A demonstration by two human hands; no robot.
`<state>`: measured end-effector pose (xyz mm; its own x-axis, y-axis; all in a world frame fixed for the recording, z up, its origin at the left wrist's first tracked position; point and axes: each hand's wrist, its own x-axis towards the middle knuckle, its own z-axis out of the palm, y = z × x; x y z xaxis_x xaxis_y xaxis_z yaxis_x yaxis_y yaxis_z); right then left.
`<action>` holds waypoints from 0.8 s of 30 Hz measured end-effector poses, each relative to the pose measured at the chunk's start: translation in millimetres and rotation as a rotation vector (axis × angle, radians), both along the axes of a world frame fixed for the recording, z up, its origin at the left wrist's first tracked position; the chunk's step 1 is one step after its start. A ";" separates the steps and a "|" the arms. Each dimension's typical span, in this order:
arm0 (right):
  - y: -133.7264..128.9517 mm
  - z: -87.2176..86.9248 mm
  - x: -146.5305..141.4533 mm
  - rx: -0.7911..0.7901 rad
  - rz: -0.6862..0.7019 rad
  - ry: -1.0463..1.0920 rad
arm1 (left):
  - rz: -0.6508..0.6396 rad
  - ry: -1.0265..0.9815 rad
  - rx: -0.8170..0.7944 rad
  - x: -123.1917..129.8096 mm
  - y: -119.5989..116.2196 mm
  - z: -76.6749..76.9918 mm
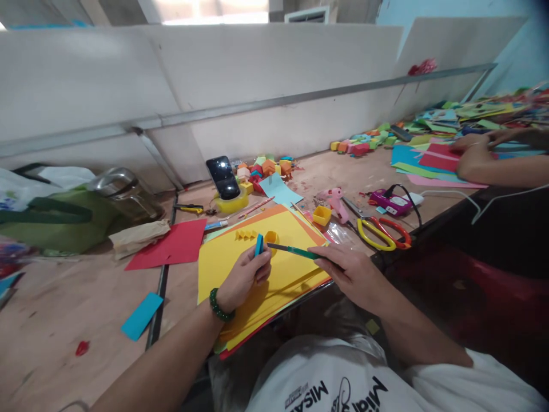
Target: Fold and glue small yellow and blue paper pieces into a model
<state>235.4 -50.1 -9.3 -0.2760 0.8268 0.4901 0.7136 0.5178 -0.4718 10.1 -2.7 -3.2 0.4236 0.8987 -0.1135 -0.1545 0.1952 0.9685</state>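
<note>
My left hand (245, 273), with a green bead bracelet at its wrist, pinches a small folded piece of blue paper (259, 245) upright between thumb and fingers. In my right hand (352, 273) is a slim green-handled craft knife (302, 252). Its grey blade end points left and lies close to the blue paper; whether they touch I cannot tell. Just behind the blade sits a small yellow paper box (271, 238). A row of yellow folded paper pieces (246, 235) lies left of it. Beneath both hands is a stack of yellow sheets (285, 280).
Scissors (381, 233), a pink glue gun (337, 205) and a purple device (390, 202) lie to the right. A phone (223, 177) leans by a tape roll (232, 203). Red paper (171, 246) and a blue strip (142, 316) lie left. Another person's hands (476, 151) rest on coloured paper.
</note>
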 end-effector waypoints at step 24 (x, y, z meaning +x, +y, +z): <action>-1.0 -11.6 -24.2 -0.010 -0.101 -0.136 | -0.078 0.443 0.383 -0.9 -4.4 -8.4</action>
